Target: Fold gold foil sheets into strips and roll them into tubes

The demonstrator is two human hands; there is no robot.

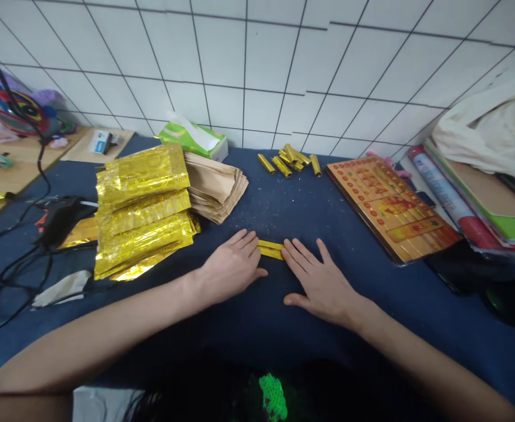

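Note:
A narrow folded strip of gold foil paper (270, 249) lies flat on the dark blue table cover, with a crease line along its length. My left hand (233, 264) rests flat over the strip's left end, fingers stretched out. On its right end lie the fingertips of my right hand (321, 281), whose fingers are spread and thumb points left. Both ends of the strip are hidden under the fingers. Left of my hands is a layered pile of gold foil sheets (145, 205), beside a stack of brown paper (216, 184). Several small gold rolls (290, 159) lie near the wall.
A green tissue box (193, 140) stands at the tiled wall. On the right are an orange-gold box (393, 205), a red-and-blue tube (449, 193) and stacked books (495, 193) under a white cloth (495, 126). Black cables (15, 275) lie at left.

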